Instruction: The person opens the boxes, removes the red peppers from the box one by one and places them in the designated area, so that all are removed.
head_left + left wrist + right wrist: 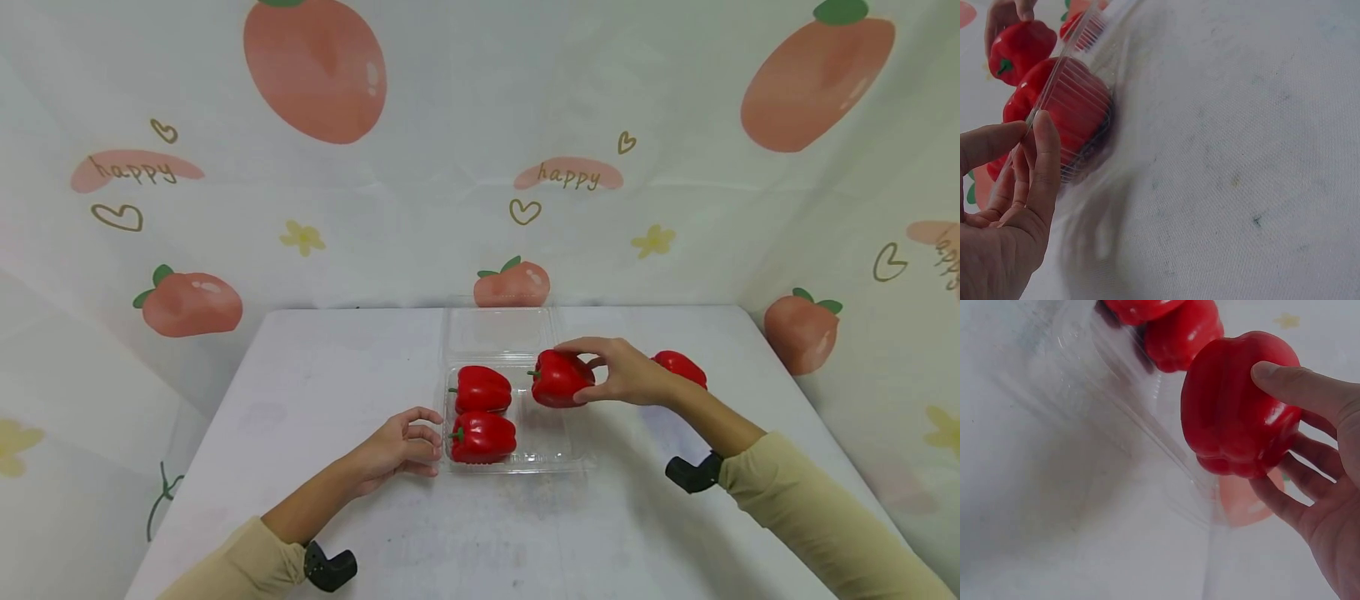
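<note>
A clear plastic clamshell container [543,433] lies with its lid [498,332] folded back. Two red bell peppers sit in its left half, a rear pepper [483,389] and a front pepper [483,437], green stems pointing left. My right hand [622,371] grips another red bell pepper [1238,403] between thumb and fingers, over the container's right rear part. At the container's left side is my left hand [401,450]; in the left wrist view its thumb and forefinger pinch the rim [1044,100]. The front pepper shows through the ribbed wall there.
One more red bell pepper [681,367] lies on the white table [337,358] to the right, partly hidden behind the right forearm. Behind the table hangs a white cloth [420,225] printed with fruit. Black wrist devices [330,568] sit at both cuffs.
</note>
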`<state>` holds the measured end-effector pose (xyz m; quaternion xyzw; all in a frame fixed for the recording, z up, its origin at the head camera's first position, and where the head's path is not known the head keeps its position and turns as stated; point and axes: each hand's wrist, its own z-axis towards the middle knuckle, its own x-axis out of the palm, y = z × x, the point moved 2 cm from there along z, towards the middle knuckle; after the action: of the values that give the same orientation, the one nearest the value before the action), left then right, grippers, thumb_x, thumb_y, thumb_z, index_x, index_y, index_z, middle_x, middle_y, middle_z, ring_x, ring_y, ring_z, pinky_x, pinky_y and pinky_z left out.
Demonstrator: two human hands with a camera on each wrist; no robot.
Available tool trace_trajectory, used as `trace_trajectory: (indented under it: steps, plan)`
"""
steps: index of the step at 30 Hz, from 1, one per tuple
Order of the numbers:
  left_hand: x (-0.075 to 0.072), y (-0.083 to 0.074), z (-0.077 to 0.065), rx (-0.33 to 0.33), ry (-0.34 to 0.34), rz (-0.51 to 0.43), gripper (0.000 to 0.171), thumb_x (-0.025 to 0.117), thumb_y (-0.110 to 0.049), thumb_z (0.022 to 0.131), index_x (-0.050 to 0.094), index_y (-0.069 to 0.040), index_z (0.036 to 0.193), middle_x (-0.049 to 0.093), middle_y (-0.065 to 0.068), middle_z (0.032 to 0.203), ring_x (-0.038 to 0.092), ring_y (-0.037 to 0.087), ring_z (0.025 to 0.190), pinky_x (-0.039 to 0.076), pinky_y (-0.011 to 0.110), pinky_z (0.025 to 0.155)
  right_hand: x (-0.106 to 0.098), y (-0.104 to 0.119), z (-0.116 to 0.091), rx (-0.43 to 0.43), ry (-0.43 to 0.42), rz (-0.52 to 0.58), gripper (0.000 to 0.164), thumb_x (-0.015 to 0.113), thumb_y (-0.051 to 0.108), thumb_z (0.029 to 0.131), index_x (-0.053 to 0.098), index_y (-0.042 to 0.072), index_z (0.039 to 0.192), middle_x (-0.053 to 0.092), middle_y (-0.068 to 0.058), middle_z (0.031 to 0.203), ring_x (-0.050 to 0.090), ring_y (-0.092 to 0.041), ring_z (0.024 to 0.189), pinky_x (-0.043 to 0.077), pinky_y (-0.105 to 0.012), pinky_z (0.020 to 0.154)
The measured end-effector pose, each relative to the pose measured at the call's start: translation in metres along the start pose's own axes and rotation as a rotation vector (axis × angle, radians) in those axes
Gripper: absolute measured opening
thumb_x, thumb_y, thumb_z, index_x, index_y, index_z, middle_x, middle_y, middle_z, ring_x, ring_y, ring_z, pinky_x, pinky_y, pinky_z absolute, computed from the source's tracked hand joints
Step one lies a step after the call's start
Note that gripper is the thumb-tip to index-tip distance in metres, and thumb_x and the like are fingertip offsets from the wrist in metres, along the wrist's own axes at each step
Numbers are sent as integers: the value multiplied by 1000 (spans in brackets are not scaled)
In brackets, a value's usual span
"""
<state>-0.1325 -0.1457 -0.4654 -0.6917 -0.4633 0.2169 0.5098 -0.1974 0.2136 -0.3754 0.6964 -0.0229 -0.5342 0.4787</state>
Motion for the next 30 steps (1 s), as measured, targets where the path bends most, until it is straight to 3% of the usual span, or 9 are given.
trace_trajectory:
  steps: [17, 24, 30]
  plan:
    - [-1, 0, 1, 0, -7, 6, 51, 67, -2, 88, 40, -1, 131, 62, 10, 99, 65, 24, 86, 60, 40, 81, -32, -20, -21, 75, -111, -28, 67, 84, 14, 78, 55, 2, 138, 59, -17, 133, 56, -35, 118, 58, -46, 87]
    - [-1, 2, 1, -7, -8, 1, 50, 66, -3, 89, 40, -1, 132, 62, 11, 100, 65, 25, 88, 60, 40, 81, -37, -44, -29, 178, -156, -14, 70, 83, 14, 79, 51, 2, 141, 56, -20, 135, 55, -40, 118, 58, -49, 86]
    - [-1, 2, 1, 2, -11, 4, 50, 66, -3, 89, 40, -1, 132, 62, 11, 100, 65, 25, 87, 60, 40, 82, -39, -62, -33, 215, -171, -23, 68, 81, 12, 81, 50, 0, 141, 54, -24, 137, 57, -46, 116, 58, -51, 85]
